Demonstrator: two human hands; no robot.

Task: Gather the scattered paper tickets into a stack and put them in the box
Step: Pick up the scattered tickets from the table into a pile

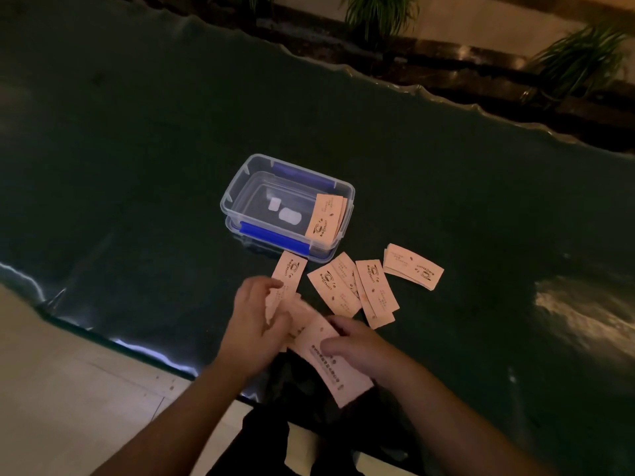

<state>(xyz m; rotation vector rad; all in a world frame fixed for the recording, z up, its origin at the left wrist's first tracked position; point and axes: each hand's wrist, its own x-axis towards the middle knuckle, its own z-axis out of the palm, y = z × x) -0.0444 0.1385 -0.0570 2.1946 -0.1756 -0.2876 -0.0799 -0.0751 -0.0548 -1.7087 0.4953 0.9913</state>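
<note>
Both hands palm-down: left hand (256,316) and right hand (357,341) fingers pinched pale pink paper tickets (330,359), long axis running near-right to far-left

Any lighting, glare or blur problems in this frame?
Head view: dim overall; glare patch on the dark table at right; left hand and the tickets it holds motion-blurred; box and loose tickets legible; table edge bowed by wide-angle lens.

Bare forearms — no sleeves, left hand (256,324), right hand (360,345)
</note>
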